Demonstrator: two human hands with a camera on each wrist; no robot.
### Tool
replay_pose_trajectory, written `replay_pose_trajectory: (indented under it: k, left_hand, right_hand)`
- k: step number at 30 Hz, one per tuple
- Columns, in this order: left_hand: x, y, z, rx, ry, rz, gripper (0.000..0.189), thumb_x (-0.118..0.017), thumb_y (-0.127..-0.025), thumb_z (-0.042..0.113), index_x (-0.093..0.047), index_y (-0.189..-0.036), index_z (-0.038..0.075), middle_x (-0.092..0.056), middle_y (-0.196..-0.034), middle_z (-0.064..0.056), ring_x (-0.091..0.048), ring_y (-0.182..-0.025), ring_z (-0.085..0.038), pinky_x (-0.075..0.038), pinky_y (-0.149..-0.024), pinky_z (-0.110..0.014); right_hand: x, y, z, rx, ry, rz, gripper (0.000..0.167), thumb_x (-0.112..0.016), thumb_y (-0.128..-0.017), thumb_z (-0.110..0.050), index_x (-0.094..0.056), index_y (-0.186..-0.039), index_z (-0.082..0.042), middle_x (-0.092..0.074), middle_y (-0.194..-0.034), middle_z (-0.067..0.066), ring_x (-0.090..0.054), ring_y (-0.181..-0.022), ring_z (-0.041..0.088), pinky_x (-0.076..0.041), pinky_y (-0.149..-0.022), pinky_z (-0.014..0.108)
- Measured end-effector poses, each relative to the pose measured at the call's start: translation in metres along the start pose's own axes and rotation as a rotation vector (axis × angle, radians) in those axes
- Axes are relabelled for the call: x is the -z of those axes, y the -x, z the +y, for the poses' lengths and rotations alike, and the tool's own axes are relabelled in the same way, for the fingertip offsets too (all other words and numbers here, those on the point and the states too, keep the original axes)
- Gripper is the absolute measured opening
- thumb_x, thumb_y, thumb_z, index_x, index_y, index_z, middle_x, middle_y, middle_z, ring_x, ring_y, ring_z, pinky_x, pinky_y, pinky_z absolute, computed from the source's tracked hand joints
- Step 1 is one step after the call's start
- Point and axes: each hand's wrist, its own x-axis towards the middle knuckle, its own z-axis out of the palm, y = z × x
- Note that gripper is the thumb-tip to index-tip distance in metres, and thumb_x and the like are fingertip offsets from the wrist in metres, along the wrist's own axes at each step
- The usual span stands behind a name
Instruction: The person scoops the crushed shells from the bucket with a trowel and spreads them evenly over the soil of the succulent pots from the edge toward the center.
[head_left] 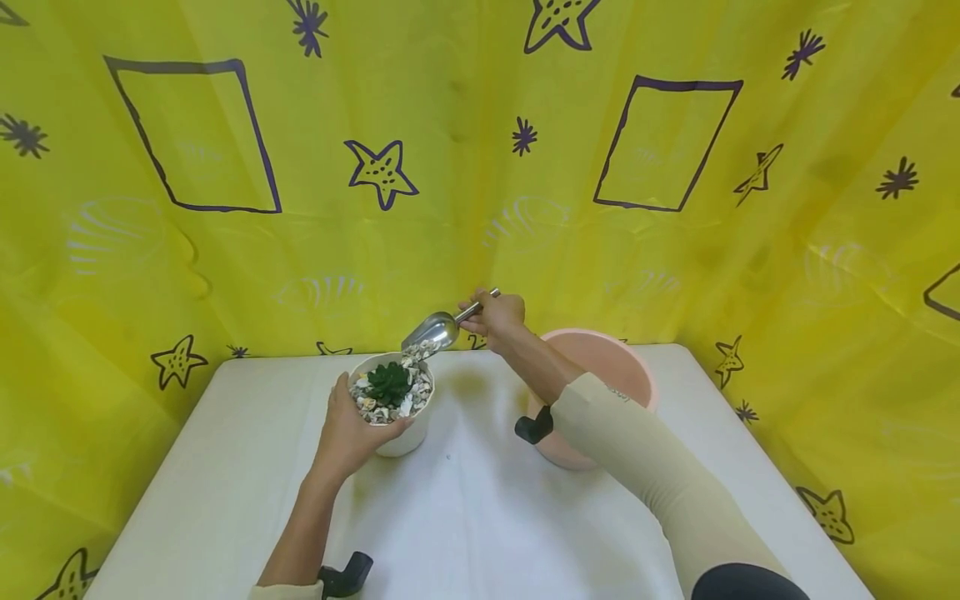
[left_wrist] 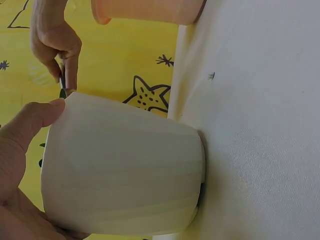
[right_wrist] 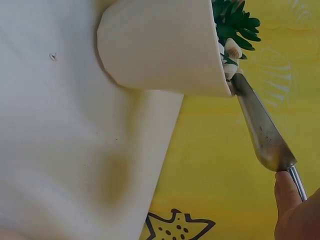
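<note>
A white plant pot (head_left: 403, 439) stands on the table, holding a green succulent (head_left: 389, 383) ringed by small shells and stones (head_left: 372, 409). My left hand (head_left: 352, 429) grips the pot near its rim, with the thumb on the near side and the fingers round the left. In my right hand (head_left: 498, 317) is a metal scoop (head_left: 442, 328), held by its handle. The scoop tilts down to the left, its lip at the pot's right back rim, with shell pieces (head_left: 420, 350) at its mouth. The right wrist view shows the scoop's underside (right_wrist: 262, 132) and the lip beside the shells.
A pink bucket (head_left: 643, 375) stands on the right of the table, partly hidden by my right forearm. The table has a white cover (head_left: 465, 533). Behind it and at both sides hangs a yellow curtain (head_left: 465, 225) printed with stars and shells.
</note>
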Motion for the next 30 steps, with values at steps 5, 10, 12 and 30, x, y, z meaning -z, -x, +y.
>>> replay_pose_trajectory:
  k: [5,10,12,30]
  left_hand:
    - [-0.005,0.003,-0.001,0.029,0.021,0.01,0.135,-0.092,-0.079,0.031,0.006,-0.163,-0.009,-0.008,-0.166,-0.038,-0.017,-0.152,-0.056,-0.025,-0.119,-0.067]
    - [-0.019,0.009,0.0,0.079,0.021,0.132,0.14,-0.094,-0.077,0.04,0.006,-0.163,-0.007,-0.003,-0.166,-0.04,-0.014,-0.152,-0.058,-0.026,-0.119,-0.068]
    - [-0.025,0.011,0.003,0.101,0.024,0.189,0.142,-0.095,-0.075,0.043,0.003,-0.163,-0.007,-0.004,-0.166,-0.04,-0.015,-0.152,-0.058,-0.027,-0.118,-0.067]
    - [-0.03,0.006,0.007,0.061,0.036,0.251,0.13,-0.095,-0.076,0.037,-0.01,-0.161,-0.011,-0.027,-0.156,-0.036,-0.032,-0.145,-0.053,-0.032,-0.118,-0.064]
  right_hand:
    - [0.0,0.001,0.002,-0.016,-0.015,0.006,0.032,-0.055,-0.111,-0.014,-0.062,-0.125,0.013,-0.071,-0.119,0.03,-0.072,-0.106,0.04,-0.063,-0.072,0.03]
    - [0.0,0.002,0.002,-0.017,-0.021,0.001,0.032,-0.054,-0.111,-0.015,-0.062,-0.125,0.013,-0.071,-0.119,0.03,-0.072,-0.107,0.041,-0.063,-0.074,0.031]
    - [0.0,0.002,0.002,-0.015,-0.02,0.001,0.032,-0.055,-0.111,-0.015,-0.062,-0.126,0.013,-0.071,-0.119,0.03,-0.072,-0.107,0.04,-0.063,-0.074,0.031]
    - [0.001,0.003,-0.002,0.001,-0.015,-0.001,0.033,-0.055,-0.111,-0.014,-0.061,-0.127,0.014,-0.071,-0.119,0.031,-0.071,-0.107,0.041,-0.063,-0.072,0.031]
